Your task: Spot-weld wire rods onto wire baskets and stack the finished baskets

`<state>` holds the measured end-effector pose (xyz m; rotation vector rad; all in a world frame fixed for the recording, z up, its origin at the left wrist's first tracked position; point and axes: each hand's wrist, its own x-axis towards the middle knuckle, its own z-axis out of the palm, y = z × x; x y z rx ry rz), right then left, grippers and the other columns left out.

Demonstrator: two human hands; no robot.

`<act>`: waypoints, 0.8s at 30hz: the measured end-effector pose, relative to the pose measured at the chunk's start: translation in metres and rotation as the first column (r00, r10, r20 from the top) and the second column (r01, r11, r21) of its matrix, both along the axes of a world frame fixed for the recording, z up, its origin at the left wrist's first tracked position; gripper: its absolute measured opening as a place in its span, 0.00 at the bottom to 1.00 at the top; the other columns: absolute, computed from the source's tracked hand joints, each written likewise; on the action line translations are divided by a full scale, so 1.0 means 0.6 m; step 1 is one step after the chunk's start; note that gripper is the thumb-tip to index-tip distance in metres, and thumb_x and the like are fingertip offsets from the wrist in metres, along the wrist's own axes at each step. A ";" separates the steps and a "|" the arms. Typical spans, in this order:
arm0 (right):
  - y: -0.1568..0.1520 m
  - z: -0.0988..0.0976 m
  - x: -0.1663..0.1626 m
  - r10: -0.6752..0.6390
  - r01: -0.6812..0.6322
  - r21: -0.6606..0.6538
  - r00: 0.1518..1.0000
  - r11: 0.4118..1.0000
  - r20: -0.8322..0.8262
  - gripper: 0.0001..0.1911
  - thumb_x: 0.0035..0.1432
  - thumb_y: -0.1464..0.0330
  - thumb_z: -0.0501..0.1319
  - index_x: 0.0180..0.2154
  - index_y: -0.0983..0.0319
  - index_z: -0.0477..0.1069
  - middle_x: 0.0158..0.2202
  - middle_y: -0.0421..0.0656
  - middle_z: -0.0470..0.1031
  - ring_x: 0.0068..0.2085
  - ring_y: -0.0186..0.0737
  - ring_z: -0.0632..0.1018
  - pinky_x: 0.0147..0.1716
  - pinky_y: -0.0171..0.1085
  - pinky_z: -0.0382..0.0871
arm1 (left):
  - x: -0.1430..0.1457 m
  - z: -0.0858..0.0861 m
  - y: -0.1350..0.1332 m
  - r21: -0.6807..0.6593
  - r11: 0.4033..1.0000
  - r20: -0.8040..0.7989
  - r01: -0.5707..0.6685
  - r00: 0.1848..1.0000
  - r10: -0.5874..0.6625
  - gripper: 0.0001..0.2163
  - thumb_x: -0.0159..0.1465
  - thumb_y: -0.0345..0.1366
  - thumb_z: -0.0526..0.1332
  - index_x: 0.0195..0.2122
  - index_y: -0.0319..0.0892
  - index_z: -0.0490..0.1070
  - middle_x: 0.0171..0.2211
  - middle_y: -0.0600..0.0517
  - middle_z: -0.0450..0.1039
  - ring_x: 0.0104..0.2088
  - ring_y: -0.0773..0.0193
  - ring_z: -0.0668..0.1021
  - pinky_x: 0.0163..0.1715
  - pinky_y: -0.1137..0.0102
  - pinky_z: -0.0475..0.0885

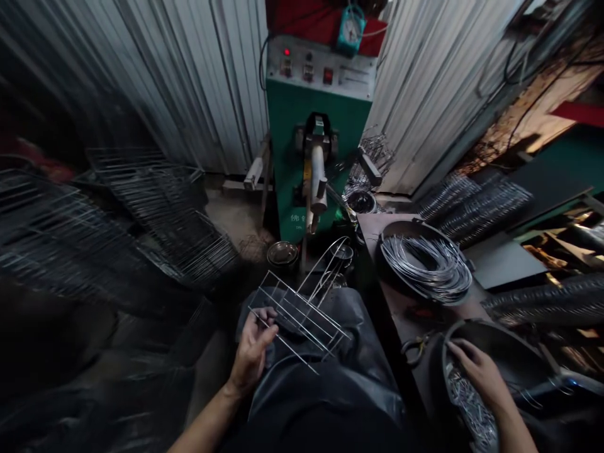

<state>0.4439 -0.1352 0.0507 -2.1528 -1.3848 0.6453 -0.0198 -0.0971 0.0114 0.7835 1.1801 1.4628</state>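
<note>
My left hand (252, 346) grips the edge of a welded wire rack (302, 318), which it holds up over my lap. The rack's curved wire hoops rise at its far end. My right hand (479, 377) lies with fingers extended over the rim of a dark round basin (495, 333), and I see nothing held in it. Below the hand, the basin holds a heap of short cut wires (472, 402). A dark apron (325, 384) covers my lap beneath the rack.
A green welding machine (316, 157) with a control panel stands ahead. A wire coil in a dark pan (425, 267) and pliers (415, 349) sit on a metal bench (401, 314) at right. Stacked wire racks (141, 226) lie at left, beside corrugated metal walls (207, 82).
</note>
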 end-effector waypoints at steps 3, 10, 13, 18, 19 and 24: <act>0.102 0.056 -0.126 0.194 -0.179 0.139 0.976 0.974 -0.099 0.18 0.47 0.51 0.58 0.29 0.58 0.72 0.30 0.45 0.76 0.34 0.46 0.75 0.35 0.40 0.69 | 0.001 0.022 0.029 0.078 0.997 -0.125 -0.018 0.992 0.028 0.13 0.54 0.43 0.63 0.31 0.44 0.59 0.35 0.52 0.65 0.37 0.64 0.70 0.39 0.70 0.67; 0.230 0.035 -0.333 0.504 -0.475 0.192 0.719 0.859 -0.478 0.17 0.48 0.54 0.60 0.25 0.62 0.69 0.20 0.38 0.67 0.22 0.33 0.67 0.22 0.33 0.61 | -0.012 0.002 0.015 0.121 0.992 -0.302 -0.031 0.951 0.067 0.13 0.54 0.44 0.62 0.32 0.45 0.59 0.32 0.53 0.63 0.35 0.63 0.70 0.40 0.69 0.66; 0.200 -0.003 -0.353 0.444 -0.460 0.142 0.659 0.876 -0.607 0.16 0.49 0.56 0.60 0.22 0.62 0.67 0.18 0.36 0.64 0.20 0.31 0.65 0.20 0.32 0.59 | -0.039 -0.009 -0.014 0.078 0.995 -0.349 0.057 0.937 -0.026 0.19 0.49 0.45 0.65 0.39 0.45 0.63 0.34 0.51 0.66 0.38 0.59 0.71 0.43 0.66 0.66; 0.155 -0.045 -0.357 0.341 -0.353 0.135 0.627 0.926 -0.700 0.15 0.49 0.57 0.62 0.22 0.62 0.67 0.18 0.36 0.64 0.20 0.31 0.65 0.21 0.32 0.60 | -0.061 -0.019 -0.034 0.031 0.997 -0.539 0.076 0.841 -0.048 0.27 0.36 0.37 0.73 0.37 0.44 0.63 0.37 0.51 0.66 0.42 0.56 0.71 0.47 0.63 0.64; 0.158 -0.047 -0.358 0.333 -0.328 0.150 0.620 0.933 -0.710 0.14 0.48 0.57 0.62 0.23 0.62 0.68 0.18 0.36 0.65 0.21 0.31 0.66 0.22 0.32 0.60 | -0.056 -0.021 -0.030 0.045 0.996 -0.535 0.075 0.844 -0.039 0.27 0.37 0.37 0.73 0.36 0.45 0.62 0.36 0.52 0.65 0.41 0.57 0.71 0.47 0.63 0.64; 0.214 -0.022 -0.365 0.350 -0.237 0.260 0.545 0.936 -0.762 0.14 0.47 0.57 0.63 0.25 0.61 0.67 0.20 0.37 0.68 0.22 0.32 0.68 0.23 0.32 0.63 | -0.009 -0.038 0.015 0.182 0.983 -0.424 0.029 0.904 0.051 0.27 0.38 0.37 0.73 0.34 0.46 0.56 0.34 0.54 0.61 0.37 0.63 0.70 0.44 0.66 0.66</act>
